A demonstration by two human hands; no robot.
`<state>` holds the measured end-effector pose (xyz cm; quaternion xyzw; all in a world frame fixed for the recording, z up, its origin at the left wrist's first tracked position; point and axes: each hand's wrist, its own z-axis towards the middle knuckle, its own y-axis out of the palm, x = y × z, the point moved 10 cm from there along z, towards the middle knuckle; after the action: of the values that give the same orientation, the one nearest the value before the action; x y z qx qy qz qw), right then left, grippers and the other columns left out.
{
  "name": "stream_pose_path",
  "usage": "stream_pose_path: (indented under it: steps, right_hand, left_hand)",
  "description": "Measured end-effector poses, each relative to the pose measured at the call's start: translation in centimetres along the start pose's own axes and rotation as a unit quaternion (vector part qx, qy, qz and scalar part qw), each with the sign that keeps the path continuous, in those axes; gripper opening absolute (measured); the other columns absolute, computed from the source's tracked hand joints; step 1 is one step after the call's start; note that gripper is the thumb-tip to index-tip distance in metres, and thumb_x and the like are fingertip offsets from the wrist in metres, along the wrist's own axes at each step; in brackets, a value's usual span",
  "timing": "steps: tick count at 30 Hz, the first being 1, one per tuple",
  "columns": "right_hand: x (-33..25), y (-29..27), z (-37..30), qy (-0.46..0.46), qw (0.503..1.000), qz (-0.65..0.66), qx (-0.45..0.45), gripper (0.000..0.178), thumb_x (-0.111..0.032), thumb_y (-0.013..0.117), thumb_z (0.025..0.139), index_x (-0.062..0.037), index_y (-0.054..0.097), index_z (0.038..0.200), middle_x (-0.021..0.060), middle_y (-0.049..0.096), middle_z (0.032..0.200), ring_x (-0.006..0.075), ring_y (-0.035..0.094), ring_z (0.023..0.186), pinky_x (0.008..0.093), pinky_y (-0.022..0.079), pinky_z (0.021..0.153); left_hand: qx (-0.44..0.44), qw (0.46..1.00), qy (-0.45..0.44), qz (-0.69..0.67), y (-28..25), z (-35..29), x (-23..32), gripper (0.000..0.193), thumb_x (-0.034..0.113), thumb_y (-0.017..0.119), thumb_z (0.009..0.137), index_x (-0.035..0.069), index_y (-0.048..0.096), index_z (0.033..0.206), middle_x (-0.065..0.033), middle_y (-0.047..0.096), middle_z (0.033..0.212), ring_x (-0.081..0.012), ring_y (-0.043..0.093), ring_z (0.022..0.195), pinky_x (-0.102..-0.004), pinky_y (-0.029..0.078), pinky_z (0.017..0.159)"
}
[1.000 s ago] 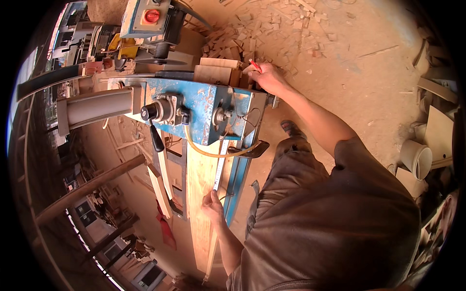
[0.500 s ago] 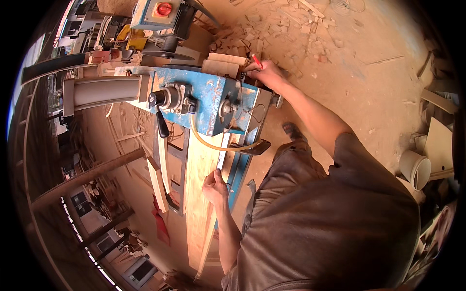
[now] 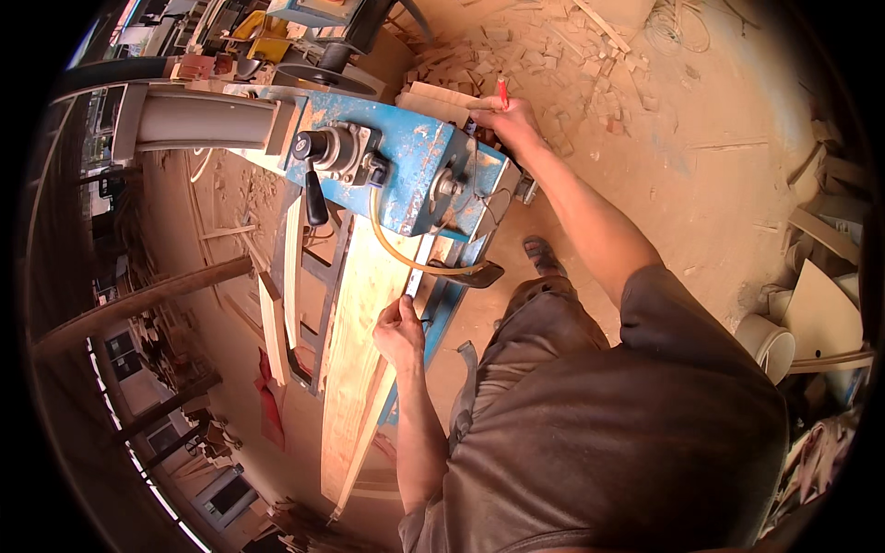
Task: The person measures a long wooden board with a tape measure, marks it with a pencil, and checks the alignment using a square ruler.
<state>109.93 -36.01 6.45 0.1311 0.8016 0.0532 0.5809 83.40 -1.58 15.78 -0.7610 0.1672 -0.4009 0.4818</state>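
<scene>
My left hand (image 3: 400,334) is closed, thumb and fingers pinching a narrow white strip that looks like a measuring tape blade (image 3: 415,279). The strip lies along the edge of a long pale plank (image 3: 355,327) and runs under the blue machine head (image 3: 383,152). Beyond that head, my right hand (image 3: 513,126) is closed with a red pencil (image 3: 502,90) sticking up from its fingers. Those fingers are at the end of a wooden board (image 3: 441,100), by a small dark object (image 3: 472,124) I cannot make out.
A black-handled lever (image 3: 315,195) and a yellowish hose (image 3: 380,229) stand out from the machine. Wood offcuts (image 3: 544,69) litter the floor at the far side. A white bucket-like cylinder (image 3: 770,346) and boards are at the right. Loose battens (image 3: 274,327) lean at the left.
The view has shifted, so the machine sits higher. The red pencil has turned from slanting left to nearly upright. My left hand stays pinched on the tape at the plank's edge.
</scene>
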Motion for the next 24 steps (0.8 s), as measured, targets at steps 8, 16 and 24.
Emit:
stream_pose_path:
  steps: [8,16,24]
  right_hand:
    - [-1.5,1.0,-1.0,0.015,0.998,0.015,0.065,0.01,-0.008,0.073,0.082,-0.0016,0.075,0.09,0.0,0.065,0.073,0.0093,0.055,0.057,0.0251,0.042,0.054]
    - [2.0,-5.6,4.2,-0.091,0.995,0.05,0.004,0.025,-0.022,0.055,0.098,0.0002,0.066,0.104,0.0107,0.07,0.093,0.0233,0.068,0.077,0.0371,0.057,0.069]
    - [14.2,-12.4,-16.3,0.083,0.977,-0.045,0.192,0.024,-0.015,0.054,0.098,-0.0017,0.067,0.113,-0.0025,0.05,0.068,0.0067,0.035,0.049,0.0219,0.022,0.041]
  left_hand:
    - [-0.016,0.999,-0.025,0.022,-0.1,-0.5,-1.1,0.031,0.036,0.063,0.093,0.01,0.079,0.1,-0.0129,0.073,0.095,-0.0328,0.069,0.087,-0.0424,0.053,0.082]
    - [0.043,0.996,0.079,0.006,-4.5,-0.8,-4.7,0.028,0.031,0.062,0.092,0.01,0.079,0.092,-0.0149,0.071,0.091,-0.0341,0.066,0.09,-0.0462,0.055,0.082]
    - [0.081,0.993,0.062,0.057,-12.5,-6.1,-24.2,0.025,0.033,0.062,0.092,0.013,0.078,0.095,-0.0086,0.071,0.093,-0.0297,0.064,0.098,-0.0426,0.054,0.085]
